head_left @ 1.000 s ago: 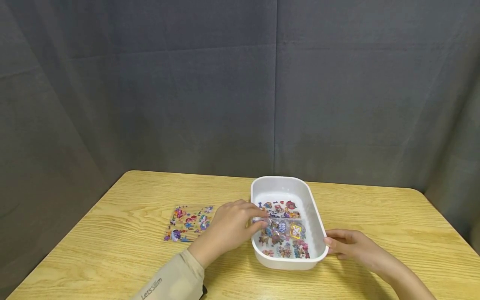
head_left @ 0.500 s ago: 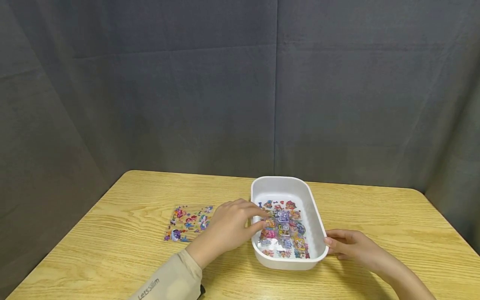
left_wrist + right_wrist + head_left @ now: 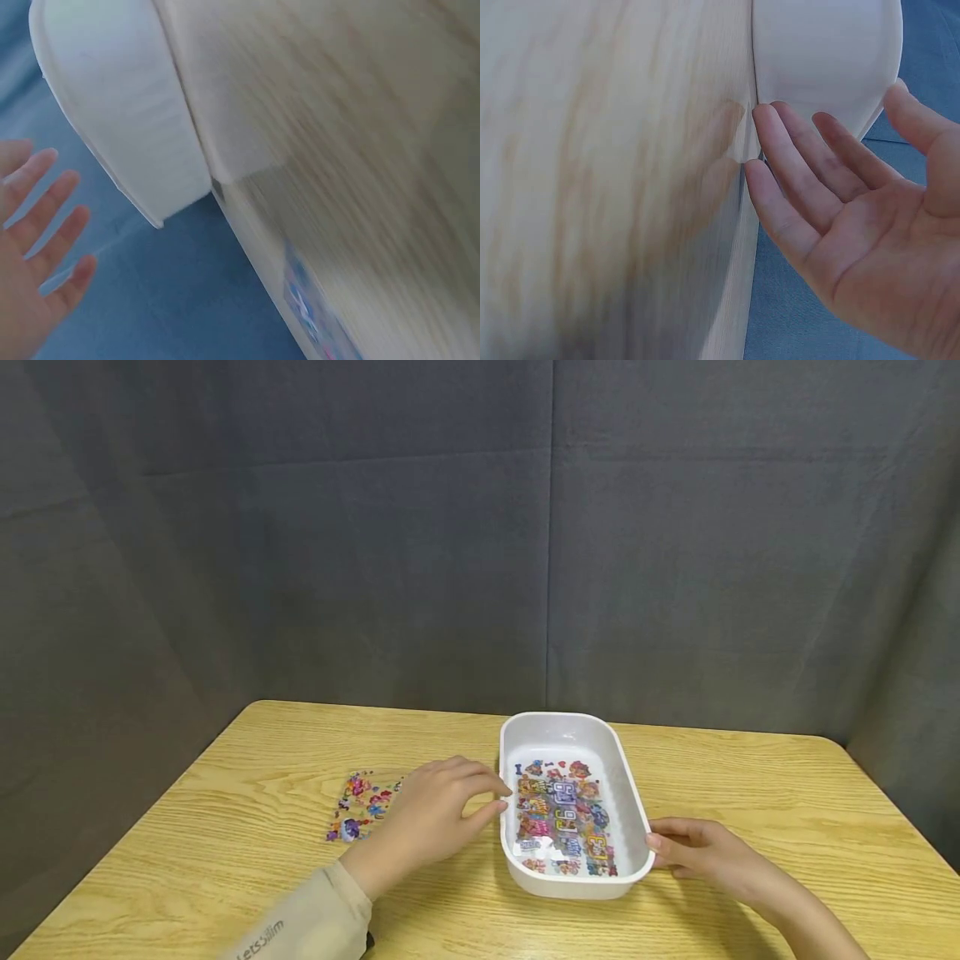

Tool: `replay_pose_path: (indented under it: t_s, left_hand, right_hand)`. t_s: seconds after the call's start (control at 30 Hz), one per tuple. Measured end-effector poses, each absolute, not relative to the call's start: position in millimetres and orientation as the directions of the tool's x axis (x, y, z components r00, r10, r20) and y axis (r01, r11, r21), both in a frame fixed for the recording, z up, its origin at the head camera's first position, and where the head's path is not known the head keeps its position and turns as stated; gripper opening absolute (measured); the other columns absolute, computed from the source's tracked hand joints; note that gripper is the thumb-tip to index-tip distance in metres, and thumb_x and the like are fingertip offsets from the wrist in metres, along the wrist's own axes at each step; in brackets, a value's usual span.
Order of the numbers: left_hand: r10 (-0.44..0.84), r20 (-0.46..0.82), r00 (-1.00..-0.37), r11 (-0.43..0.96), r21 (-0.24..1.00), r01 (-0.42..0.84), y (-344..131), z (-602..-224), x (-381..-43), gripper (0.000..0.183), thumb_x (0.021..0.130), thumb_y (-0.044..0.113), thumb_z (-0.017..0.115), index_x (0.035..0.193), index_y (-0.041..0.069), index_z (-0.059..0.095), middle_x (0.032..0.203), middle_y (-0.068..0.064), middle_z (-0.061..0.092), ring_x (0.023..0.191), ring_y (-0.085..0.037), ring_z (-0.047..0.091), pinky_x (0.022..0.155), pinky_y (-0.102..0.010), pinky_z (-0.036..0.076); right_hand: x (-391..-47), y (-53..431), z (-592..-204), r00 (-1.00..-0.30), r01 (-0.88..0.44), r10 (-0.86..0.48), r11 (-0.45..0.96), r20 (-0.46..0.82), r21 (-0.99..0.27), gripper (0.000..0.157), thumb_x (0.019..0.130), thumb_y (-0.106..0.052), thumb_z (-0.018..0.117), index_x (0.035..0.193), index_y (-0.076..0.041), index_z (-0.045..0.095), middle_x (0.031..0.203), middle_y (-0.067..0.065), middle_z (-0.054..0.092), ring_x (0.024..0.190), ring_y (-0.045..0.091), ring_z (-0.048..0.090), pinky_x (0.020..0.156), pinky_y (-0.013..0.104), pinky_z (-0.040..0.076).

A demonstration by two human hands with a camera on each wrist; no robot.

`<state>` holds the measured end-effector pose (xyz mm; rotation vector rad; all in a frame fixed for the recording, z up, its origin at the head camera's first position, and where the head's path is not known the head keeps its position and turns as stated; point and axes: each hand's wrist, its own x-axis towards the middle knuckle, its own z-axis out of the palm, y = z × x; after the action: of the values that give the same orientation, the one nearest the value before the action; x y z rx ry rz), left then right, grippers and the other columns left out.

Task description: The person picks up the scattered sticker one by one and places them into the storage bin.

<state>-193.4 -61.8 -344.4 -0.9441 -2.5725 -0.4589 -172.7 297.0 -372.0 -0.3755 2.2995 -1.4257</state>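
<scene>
A white rectangular plastic tray (image 3: 570, 887) with rounded corners stands on the table. Clear sticker sheets (image 3: 564, 818) printed with colourful cartoon characters and lettering lie overlapping inside it. My left hand (image 3: 431, 814) is just outside the tray's left rim, fingers extended and holding nothing. It partly covers another clear sticker sheet (image 3: 356, 806) lying on the wood to the left. At the tray's near right corner, my right hand (image 3: 697, 852) touches the tray, thumb at the rim. In the right wrist view its fairly straight fingers (image 3: 795, 165) reach along the outer wall (image 3: 825, 60).
The wooden table (image 3: 247, 827) has light grain and rounded far corners. A dark grey curtain (image 3: 405, 568) hangs behind it and along both sides.
My left hand has drawn back leftward from inside the tray. Over the last second, a sheet with several lettered labels has settled flat on the others. My right hand stays in place.
</scene>
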Motion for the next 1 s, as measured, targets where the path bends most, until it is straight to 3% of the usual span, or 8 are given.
replay_pose_path:
  t_s: [0.6,1.0]
  left_hand:
    - [0.547,0.411,-0.730,0.764,0.111,0.635,-104.2,-342.9,-190.5,0.022,0.095,0.040,0.066,0.112,0.028,0.074,0.116,0.011,0.069,0.112,-0.013,0.063,0.095,-0.039,0.050]
    - [0.493,0.359,-0.792,0.803,0.162,0.573,-129.5,-343.1,-186.1,0.025,0.094,0.037,0.069,0.115,0.025,0.072,0.120,0.005,0.068,0.108,-0.016,0.065,0.083,-0.042,0.055]
  right_hand:
    - [-172.1,296.9,-371.8,-0.879,-0.023,-0.436,0.441,-0.191,-0.897,0.062,0.105,-0.029,0.052,0.137,0.022,0.039,0.120,0.027,0.064,0.108,0.035,0.066,0.088,0.054,0.053]
    - [-173.3,297.6,-372.2,-0.873,-0.041,-0.450,0.450,-0.187,-0.892,0.062,0.104,-0.030,0.052,0.137,0.021,0.040,0.115,0.024,0.068,0.105,0.032,0.067,0.084,0.050,0.055]
